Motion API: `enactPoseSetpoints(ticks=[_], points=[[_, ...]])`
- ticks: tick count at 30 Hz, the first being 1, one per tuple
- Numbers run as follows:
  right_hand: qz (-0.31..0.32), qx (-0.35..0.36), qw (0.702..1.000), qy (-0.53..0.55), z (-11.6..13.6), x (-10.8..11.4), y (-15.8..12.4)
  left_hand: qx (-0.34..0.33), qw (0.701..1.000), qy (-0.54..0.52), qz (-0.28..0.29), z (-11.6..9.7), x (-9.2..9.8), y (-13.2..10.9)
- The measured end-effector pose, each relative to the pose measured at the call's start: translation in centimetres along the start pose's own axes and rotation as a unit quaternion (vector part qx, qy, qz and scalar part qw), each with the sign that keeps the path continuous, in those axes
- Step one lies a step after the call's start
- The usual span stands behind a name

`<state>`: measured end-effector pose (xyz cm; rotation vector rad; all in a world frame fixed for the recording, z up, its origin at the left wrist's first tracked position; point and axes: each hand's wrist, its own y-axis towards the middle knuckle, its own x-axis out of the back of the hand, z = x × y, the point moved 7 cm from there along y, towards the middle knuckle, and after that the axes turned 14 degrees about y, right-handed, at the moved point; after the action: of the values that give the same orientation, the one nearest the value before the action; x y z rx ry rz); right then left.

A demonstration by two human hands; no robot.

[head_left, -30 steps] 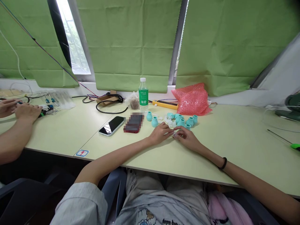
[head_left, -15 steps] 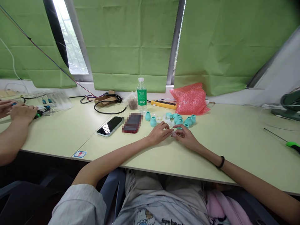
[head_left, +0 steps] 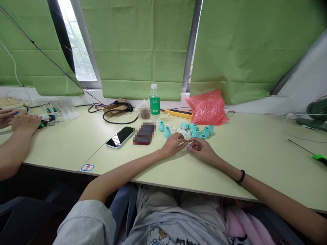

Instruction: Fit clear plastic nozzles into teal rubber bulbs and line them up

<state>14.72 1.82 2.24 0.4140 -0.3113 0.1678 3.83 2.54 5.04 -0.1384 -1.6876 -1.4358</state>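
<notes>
My left hand (head_left: 173,144) and my right hand (head_left: 203,149) rest on the pale green table (head_left: 242,153) with their fingertips meeting around a small whitish piece (head_left: 188,146). Both hands are pinched closed on it; what the piece is I cannot make out. Just beyond my fingers lies a cluster of several small teal vase-shaped pieces (head_left: 195,131) mixed with small white bits (head_left: 182,130). A black band (head_left: 241,176) circles my right wrist.
A phone (head_left: 120,136) and a dark red flat object (head_left: 144,133) lie left of my hands. Behind stand a water bottle (head_left: 154,103), pink bubble wrap (head_left: 208,108), a yellow power strip (head_left: 178,113) and black cables (head_left: 119,114). Another person's hands (head_left: 17,119) work at far left. A green-handled screwdriver (head_left: 310,152) lies right.
The view shifted slightly. My fingertips stayed pinched together on the small piece, with only slight finger movement.
</notes>
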Motion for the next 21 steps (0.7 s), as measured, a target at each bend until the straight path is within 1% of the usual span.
enactPoseSetpoints(ticks=[3,6,11,14,21], points=[[0.0,0.002,1.0,-0.004,-0.08,-0.09,-0.1,-0.001,1.0,0.0,0.012,-0.04,-0.12,0.05],[-0.002,0.005,1.0,-0.008,-0.03,-0.1,-0.16,-0.017,1.0,0.005,0.026,-0.4,-0.22,0.06],[0.017,0.024,0.999,-0.039,0.44,-0.3,-0.17,-0.037,0.999,0.012,0.026,-0.88,-0.02,0.04],[0.018,0.026,0.998,-0.047,0.52,-0.3,-0.15,-0.043,0.999,0.011,0.025,-0.97,0.0,0.02],[0.012,0.02,0.998,-0.05,0.42,-0.3,-0.1,-0.005,1.0,-0.011,0.025,-0.35,-0.3,-0.03]])
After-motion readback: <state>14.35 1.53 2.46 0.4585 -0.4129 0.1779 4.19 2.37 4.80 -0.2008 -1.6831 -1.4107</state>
